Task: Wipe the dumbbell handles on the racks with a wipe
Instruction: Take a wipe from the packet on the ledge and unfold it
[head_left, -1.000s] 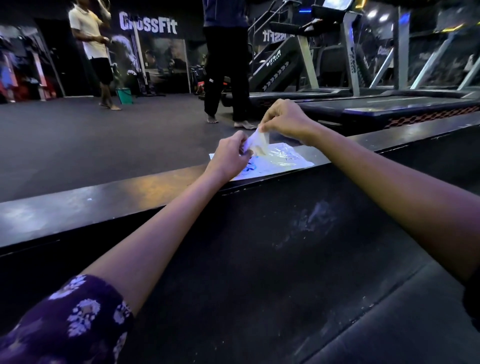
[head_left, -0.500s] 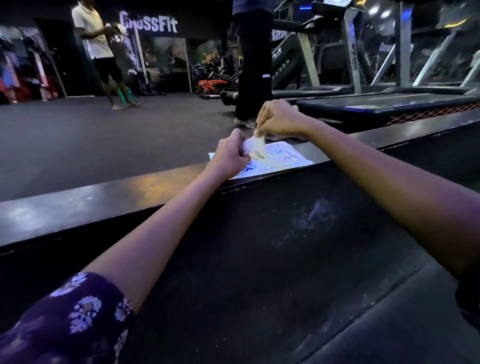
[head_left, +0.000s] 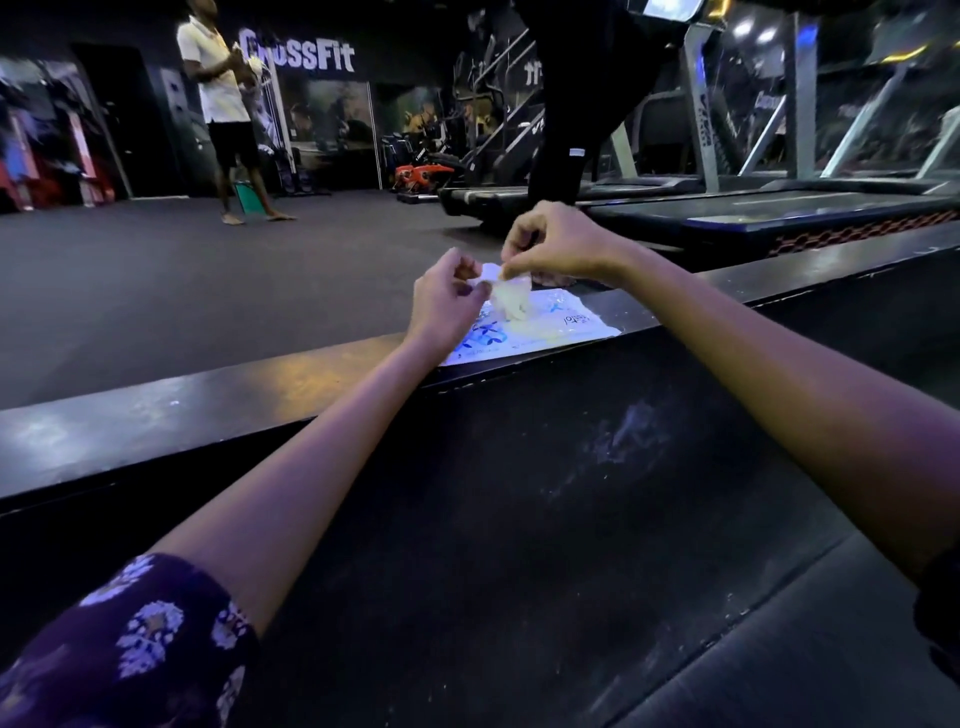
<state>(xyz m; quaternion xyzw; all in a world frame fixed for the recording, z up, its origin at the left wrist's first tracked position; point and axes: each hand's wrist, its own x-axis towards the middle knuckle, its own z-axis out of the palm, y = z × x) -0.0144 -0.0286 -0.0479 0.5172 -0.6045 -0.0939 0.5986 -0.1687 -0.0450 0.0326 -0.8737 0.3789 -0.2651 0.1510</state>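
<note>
Dim gym, purple-blue cast. Warm glare patches the ledge (head_left: 291, 384). Wide-angle bending at edges; background slightly soft.

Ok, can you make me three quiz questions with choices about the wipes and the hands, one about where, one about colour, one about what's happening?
1. Where does the pack of wipes lie?
A. on the floor
B. on the black ledge
C. on a treadmill

2. What colour is the print on the pack?
A. blue
B. red
C. green

3. What is the right hand doing?
A. lying flat
B. pointing
C. pinching the wipe

Answers:
1 B, the pack rests on the ledge's top.
2 A, blue shapes show on its white wrap.
3 C, its fingertips hold the wipe's top above the pack, with the left hand close beside it.
</note>
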